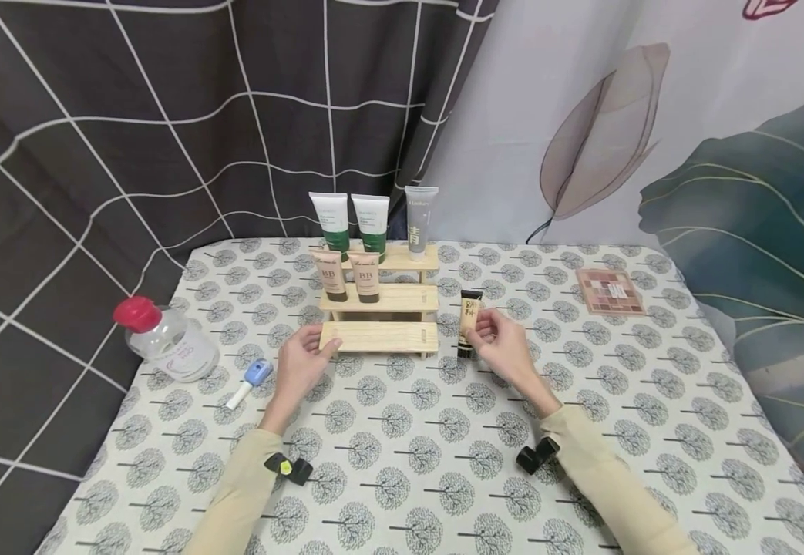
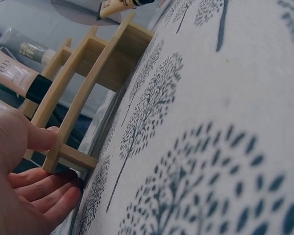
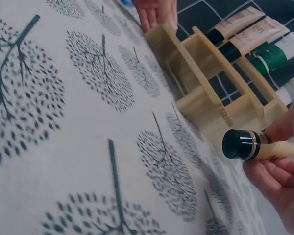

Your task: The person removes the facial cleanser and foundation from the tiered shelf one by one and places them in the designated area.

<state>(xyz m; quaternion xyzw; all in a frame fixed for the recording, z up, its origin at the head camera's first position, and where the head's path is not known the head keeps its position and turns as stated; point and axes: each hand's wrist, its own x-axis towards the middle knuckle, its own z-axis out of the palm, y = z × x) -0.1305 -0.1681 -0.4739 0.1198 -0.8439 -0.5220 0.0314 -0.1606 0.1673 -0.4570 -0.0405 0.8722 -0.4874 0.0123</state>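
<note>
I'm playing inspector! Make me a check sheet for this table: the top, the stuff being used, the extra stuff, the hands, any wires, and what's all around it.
Surface: tree-print tablecloth.
Job's things: wooden rack with three steps; two green-and-white tubes and a grey tube on the top step, two BB tubes on the middle one; yellow tube right of the rack.
Clutter: red-topped bottle and small blue-and-white item on the left; makeup palette on the right.
Grippers: left hand grips the rack's left end; right hand holds the yellow tube.
Cables: nothing seen.
Surroundings: dark grid curtain, pale leaf-print curtain.
</note>
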